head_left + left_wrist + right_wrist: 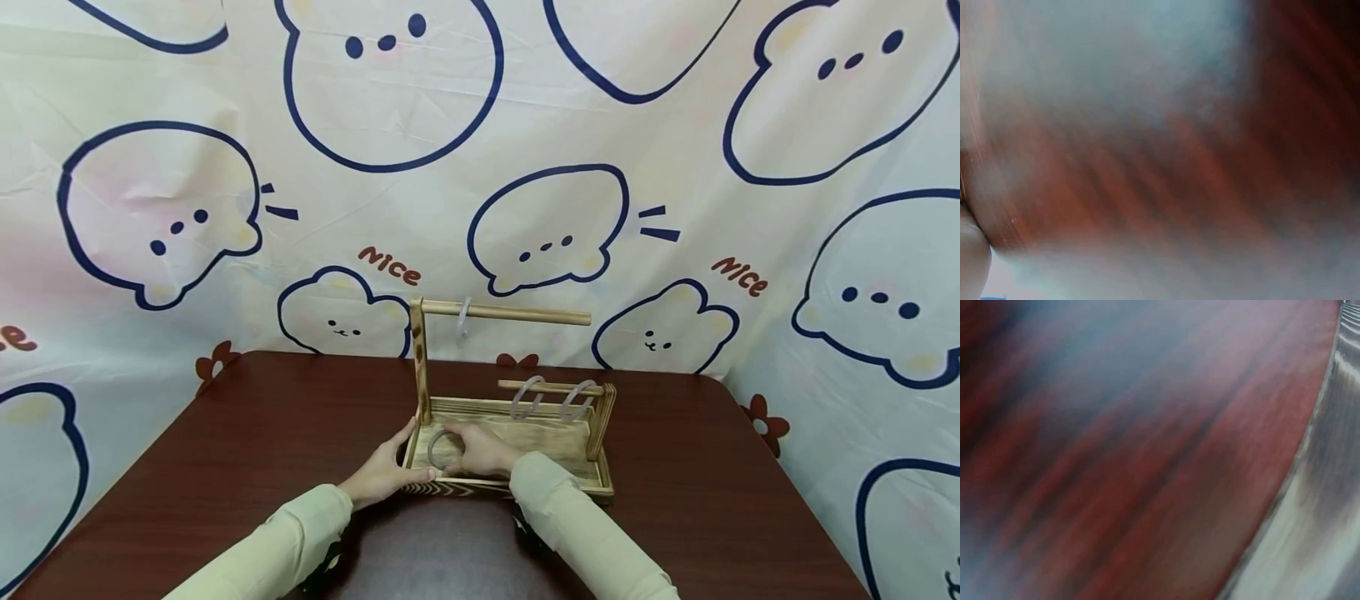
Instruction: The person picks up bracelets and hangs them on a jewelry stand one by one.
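In the head view a wooden bangle rack (pixel 420 358) with a shallow tray base stands on the table. My left hand (pixel 381 477) holds the tray's left front corner, fingers along its left side and thumb at the front edge. Over the tray, my right hand (pixel 483 450) pinches a pale bangle (pixel 432 450) at its right side. Another translucent bangle (pixel 462 321) hangs from the long upper bar. Two more, a left bangle (pixel 516 402) and a right bangle (pixel 567 407), hang on the short lower bar. Neither wrist view shows the bangles.
The dark reddish-brown table (pixel 300 417) reaches back to a printed cloth (pixel 420 208) that hangs behind and at both sides. In the right wrist view the rack's grained wooden side (pixel 1322 506) runs along the right. The left wrist view shows mostly blurred tabletop (pixel 1147 181).
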